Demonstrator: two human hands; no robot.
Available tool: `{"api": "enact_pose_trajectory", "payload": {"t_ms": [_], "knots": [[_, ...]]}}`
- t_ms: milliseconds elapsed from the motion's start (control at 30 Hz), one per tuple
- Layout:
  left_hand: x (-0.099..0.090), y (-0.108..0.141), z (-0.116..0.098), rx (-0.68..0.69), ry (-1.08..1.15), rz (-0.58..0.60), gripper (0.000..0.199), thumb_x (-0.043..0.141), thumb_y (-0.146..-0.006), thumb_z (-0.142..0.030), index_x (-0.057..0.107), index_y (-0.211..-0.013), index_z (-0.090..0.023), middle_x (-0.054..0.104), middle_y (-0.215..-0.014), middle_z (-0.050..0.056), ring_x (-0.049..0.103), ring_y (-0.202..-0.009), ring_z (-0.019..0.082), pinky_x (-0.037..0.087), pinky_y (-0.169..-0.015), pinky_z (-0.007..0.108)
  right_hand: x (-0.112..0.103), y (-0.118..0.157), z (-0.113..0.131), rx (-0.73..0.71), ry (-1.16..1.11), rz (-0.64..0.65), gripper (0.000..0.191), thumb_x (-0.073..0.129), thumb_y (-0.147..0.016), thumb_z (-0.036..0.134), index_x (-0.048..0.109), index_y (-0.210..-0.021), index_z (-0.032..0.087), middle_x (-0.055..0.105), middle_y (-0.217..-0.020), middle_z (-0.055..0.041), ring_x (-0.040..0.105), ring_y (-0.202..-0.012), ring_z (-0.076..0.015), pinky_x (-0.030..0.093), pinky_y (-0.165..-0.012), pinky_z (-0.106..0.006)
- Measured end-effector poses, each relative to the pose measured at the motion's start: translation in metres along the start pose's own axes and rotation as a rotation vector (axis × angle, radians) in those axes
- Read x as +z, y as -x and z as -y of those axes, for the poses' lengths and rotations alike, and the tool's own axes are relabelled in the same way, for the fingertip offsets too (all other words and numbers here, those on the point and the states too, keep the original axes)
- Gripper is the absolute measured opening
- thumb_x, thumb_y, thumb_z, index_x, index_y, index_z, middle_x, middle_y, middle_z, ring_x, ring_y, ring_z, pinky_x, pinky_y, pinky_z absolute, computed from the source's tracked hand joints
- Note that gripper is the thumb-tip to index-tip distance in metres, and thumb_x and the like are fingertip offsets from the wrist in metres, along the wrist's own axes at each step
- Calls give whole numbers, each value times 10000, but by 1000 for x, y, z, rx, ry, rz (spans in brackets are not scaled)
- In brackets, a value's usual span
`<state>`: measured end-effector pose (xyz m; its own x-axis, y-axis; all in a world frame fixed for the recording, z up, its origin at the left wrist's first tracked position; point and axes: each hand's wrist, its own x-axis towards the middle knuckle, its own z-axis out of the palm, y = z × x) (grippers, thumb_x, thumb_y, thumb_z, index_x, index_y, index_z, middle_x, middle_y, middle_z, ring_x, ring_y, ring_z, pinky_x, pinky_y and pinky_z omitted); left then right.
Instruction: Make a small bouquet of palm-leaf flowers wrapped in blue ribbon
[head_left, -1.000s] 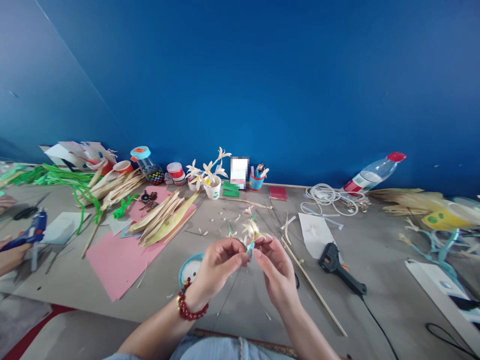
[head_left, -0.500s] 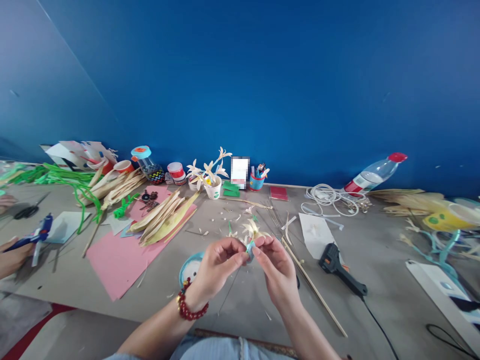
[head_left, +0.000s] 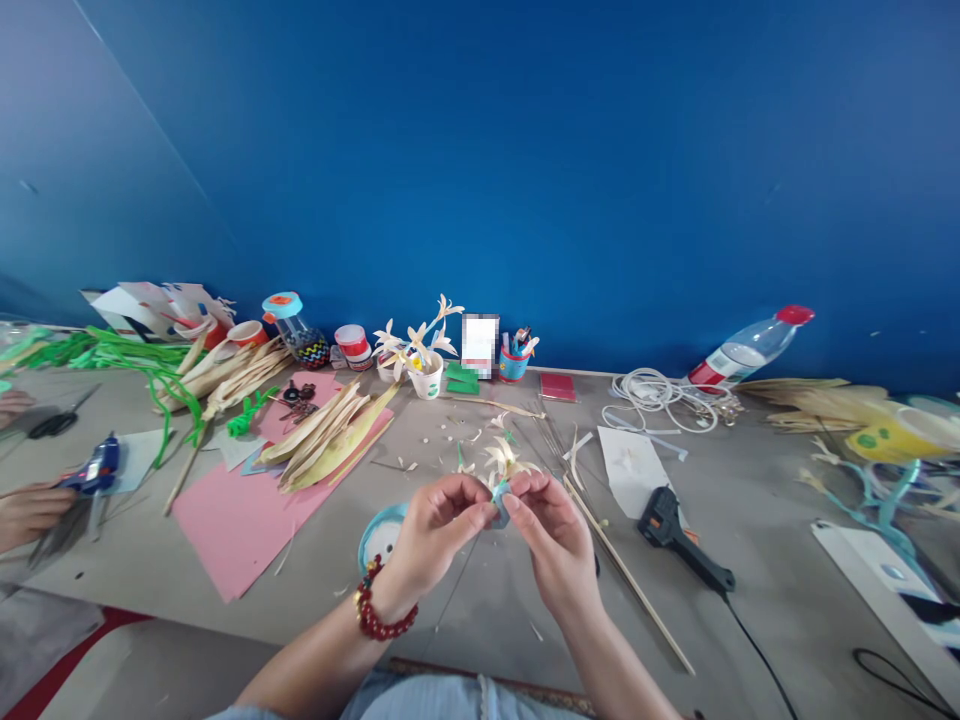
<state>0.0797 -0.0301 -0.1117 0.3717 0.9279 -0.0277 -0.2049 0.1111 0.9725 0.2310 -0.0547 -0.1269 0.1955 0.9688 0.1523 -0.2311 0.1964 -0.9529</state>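
Between my two hands is a cream-coloured husk flower (head_left: 504, 460) with pointed petals, its base wrapped in light blue tape (head_left: 499, 495). My left hand (head_left: 442, 525) pinches the blue base from the left, thumb and fingertips together. From the right, my right hand (head_left: 551, 530) pinches the same base, its thumb pressed on the blue wrap. A thin dark wire seems to run down from the base. Behind my left wrist sits a round light blue tape roll (head_left: 379, 530), partly hidden by the hand.
A black glue gun (head_left: 682, 540) with its cord lies right, beside a long stick (head_left: 637, 585). Pink paper (head_left: 232, 530) and dried husks (head_left: 322, 440) lie left. At far left a co-worker's hand (head_left: 34, 515) holds a blue glue gun (head_left: 97, 468). A cup of flowers (head_left: 426, 380) stands behind.
My hands stay almost still, still pinching the flower base. At the left, the co-worker's hand and blue glue gun have shifted slightly right.
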Motion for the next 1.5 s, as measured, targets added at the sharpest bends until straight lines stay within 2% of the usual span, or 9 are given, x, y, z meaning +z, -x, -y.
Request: {"api": "enact_pose_trajectory", "payload": {"t_ms": [433, 600, 933, 1167, 1333, 1500], "knots": [[0, -1, 0, 37, -100, -52, 246, 675, -845, -345, 593, -715, -153, 538, -649, 4, 456, -639, 123, 369, -613, 240, 0, 2, 3, -139, 172, 4, 86, 674, -894, 279, 643, -849, 213, 627, -821, -30, 589, -820, -192, 480, -751, -305], [1, -2, -1, 65, -140, -63, 240, 660, -855, -321, 587, -700, -152, 531, -644, -4, 447, -638, 119, 364, -612, 236, 0, 4, 2, -255, 272, 38, 60, 631, -918, 221, 626, -858, 224, 621, -804, -20, 585, -802, -188, 464, -769, -318], [1, 1, 1, 74, -169, -64, 194, 643, -864, -272, 589, -720, -154, 542, -680, 1, 460, -655, 124, 374, -623, 238, -2, 8, 5, -399, 429, 101, 114, 579, -916, 129, 600, -879, 235, 606, -829, -13, 585, -828, -188, 434, -922, -393], [2, 2, -2, 109, -240, -79, 218, 638, -873, -287, 571, -712, -157, 546, -679, 1, 468, -653, 123, 372, -616, 237, -2, 7, -2, -318, 347, 7, 73, 607, -924, 167, 594, -945, 236, 615, -874, -26, 604, -898, -193, 475, -811, -317], [2, 2, -2, 106, -229, -61, 228, 642, -875, -316, 586, -731, -149, 556, -689, 13, 479, -663, 130, 384, -622, 240, -3, 6, -8, -221, 317, -4, 57, 644, -917, 232, 593, -940, 224, 609, -874, -32, 598, -869, -191, 479, -777, -306], [2, 3, -4, 90, -196, -38, 261, 646, -876, -346, 596, -723, -140, 574, -693, 20, 491, -676, 129, 391, -637, 236, -4, 5, -9, -184, 282, 4, 58, 647, -921, 250, 594, -916, 227, 604, -863, -22, 582, -831, -169, 473, -739, -276]]}}
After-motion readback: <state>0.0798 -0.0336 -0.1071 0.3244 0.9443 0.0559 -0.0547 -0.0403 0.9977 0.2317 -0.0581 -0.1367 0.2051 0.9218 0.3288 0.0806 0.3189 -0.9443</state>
